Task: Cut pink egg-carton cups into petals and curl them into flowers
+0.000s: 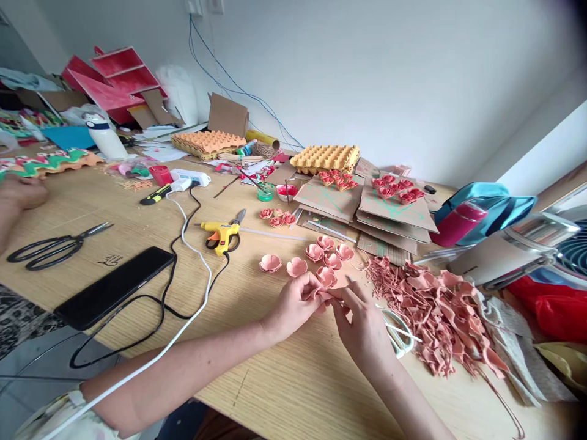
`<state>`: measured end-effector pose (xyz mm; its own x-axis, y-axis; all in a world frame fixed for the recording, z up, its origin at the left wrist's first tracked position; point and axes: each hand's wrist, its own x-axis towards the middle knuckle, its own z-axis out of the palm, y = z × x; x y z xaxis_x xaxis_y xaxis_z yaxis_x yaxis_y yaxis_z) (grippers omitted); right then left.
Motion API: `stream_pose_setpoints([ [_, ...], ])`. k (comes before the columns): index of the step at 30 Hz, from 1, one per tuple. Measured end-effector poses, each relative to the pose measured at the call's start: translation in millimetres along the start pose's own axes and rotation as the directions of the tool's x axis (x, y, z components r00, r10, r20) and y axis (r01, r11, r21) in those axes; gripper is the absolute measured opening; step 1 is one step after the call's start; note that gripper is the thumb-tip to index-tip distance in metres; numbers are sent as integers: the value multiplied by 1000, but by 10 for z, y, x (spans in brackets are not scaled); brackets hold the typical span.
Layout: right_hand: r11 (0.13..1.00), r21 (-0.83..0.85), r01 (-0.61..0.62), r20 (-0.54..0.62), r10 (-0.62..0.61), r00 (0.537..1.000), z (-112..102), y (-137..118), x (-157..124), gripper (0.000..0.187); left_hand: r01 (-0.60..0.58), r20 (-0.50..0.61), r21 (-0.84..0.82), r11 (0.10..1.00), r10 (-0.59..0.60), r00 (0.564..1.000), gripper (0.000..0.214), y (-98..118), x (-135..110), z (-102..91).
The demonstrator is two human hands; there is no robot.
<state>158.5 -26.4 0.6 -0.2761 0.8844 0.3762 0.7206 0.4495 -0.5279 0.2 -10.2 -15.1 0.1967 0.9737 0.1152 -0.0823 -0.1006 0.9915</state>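
Over the front of the table, my left hand point(296, 305) pinches a small pink egg-carton piece point(324, 294). The fingers of my right hand point(364, 318) are closed on the same piece from the right, partly covering it. Just beyond my fingers stand several pink egg-carton flower cups point(296, 267), with petal-shaped rims. White-handled scissors point(400, 335) lie beside my right wrist, their blades hidden. A heap of pink carton scraps point(426, 305) spreads to the right of them.
A yellow glue gun point(221, 235), black phone point(117, 284) and black scissors point(59, 247) lie left, with cables point(202, 250) crossing the table. Painted flowers point(398, 188) rest on stacked cardboard point(389, 214). A steel flask point(513, 247) stands right. Another person's hand point(22, 192) is far left.
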Motion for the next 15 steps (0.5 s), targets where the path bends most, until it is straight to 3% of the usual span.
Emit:
stream_pose_setpoints([
  [15, 999, -44, -9, 22, 10, 1000, 30, 17, -3, 19, -26, 15, 30, 999, 26, 1000, 7, -163, 27, -23],
])
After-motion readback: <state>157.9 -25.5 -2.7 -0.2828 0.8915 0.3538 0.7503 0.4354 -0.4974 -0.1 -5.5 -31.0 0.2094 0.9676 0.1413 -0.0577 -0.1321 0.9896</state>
